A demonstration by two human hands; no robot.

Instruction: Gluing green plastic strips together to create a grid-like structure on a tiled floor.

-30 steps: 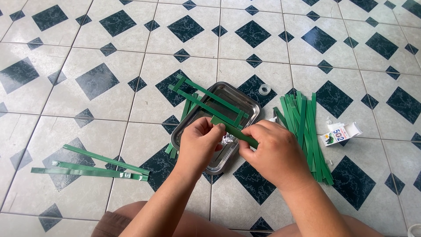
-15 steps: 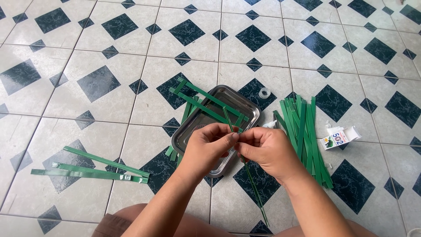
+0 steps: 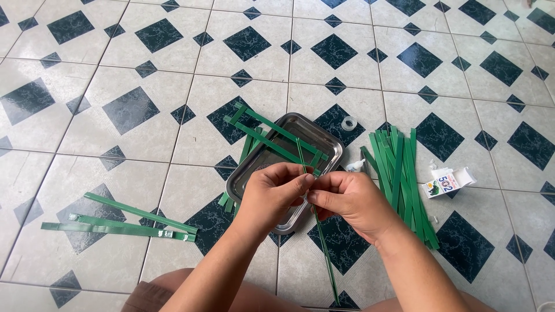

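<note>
My left hand (image 3: 273, 195) and my right hand (image 3: 346, 201) meet over the near edge of a steel tray (image 3: 324, 142), fingertips pinched together on one thin green strip (image 3: 325, 260). The strip runs from above my fingers, over the tray, down toward my lap. A few green strips (image 3: 267, 136) lie crosswise on the tray.
A bundle of green strips (image 3: 402, 173) lies right of the tray, with a small white glue carton (image 3: 445, 182) beyond it. A clear tape roll (image 3: 348, 122) and a small tube (image 3: 354, 166) sit near the tray. Three more strips (image 3: 118, 222) lie on the tiled floor at left.
Both hands lifted a single green strip off the tray and turned it upright, its long end now hanging toward my lap.
</note>
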